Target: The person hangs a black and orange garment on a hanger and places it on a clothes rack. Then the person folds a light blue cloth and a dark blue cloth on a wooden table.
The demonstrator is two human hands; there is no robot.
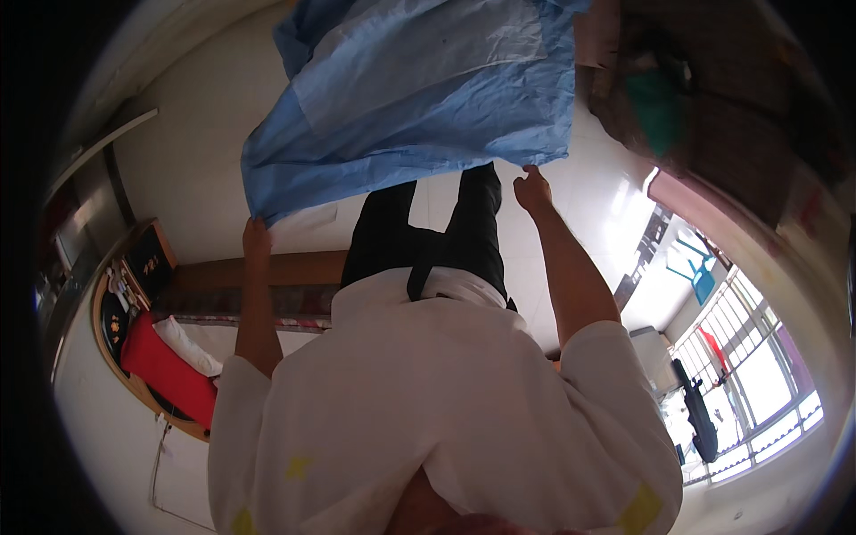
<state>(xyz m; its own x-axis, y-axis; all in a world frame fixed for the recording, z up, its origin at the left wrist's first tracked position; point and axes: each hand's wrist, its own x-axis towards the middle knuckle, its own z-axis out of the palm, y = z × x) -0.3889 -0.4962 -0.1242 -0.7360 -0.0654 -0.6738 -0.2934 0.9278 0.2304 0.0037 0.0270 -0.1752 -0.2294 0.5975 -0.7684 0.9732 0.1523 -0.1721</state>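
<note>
A wide blue cloth with a paler grey-blue panel hangs spread out in the air before me, its upper part cut off by the frame's top. My left hand is closed on its lower left corner. At the lower right edge of the cloth, my right hand pinches the hem, near the right corner. Both arms reach forward. Below the cloth my dark trousers show, above a light tiled floor.
A bed with a wooden side rail stands at the left, with a red pillow near its headboard. Dark furniture with a green cloth on it is at the upper right. A blue chair and a barred window lie beyond my right arm.
</note>
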